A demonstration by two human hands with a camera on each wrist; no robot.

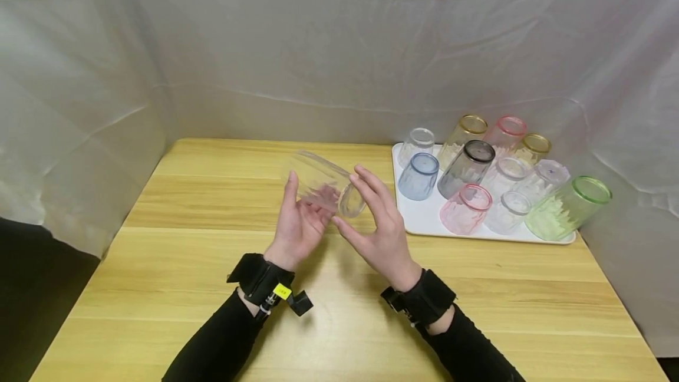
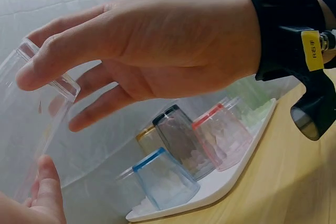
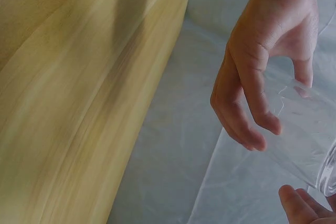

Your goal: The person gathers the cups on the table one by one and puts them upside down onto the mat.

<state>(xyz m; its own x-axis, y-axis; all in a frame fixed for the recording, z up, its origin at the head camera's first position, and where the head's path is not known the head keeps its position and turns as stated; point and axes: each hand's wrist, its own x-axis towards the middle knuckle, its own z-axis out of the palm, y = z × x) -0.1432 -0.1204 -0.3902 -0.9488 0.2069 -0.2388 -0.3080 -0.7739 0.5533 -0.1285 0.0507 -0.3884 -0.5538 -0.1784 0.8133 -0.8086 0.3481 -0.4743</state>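
A clear ribbed cup [image 1: 320, 184] lies on its side in the air above the wooden table [image 1: 212, 287], between my two hands. My left hand [image 1: 299, 211] holds its body, thumb upright on the near side and fingers curled behind the glass. In the right wrist view those curled left fingers [image 3: 252, 108] wrap the cup [image 3: 310, 129]. My right hand [image 1: 373, 211] has straight fingers at the cup's right end. In the left wrist view, my right hand [image 2: 147, 45] touches the thick end of the cup [image 2: 63, 85] with its fingertips.
A white tray [image 1: 424, 220] at the table's right holds several upturned cups, among them a blue one [image 1: 419, 175], a grey one [image 1: 467, 167], a pink one [image 1: 467, 208] and a green one [image 1: 567, 208]. White cloth walls enclose the table.
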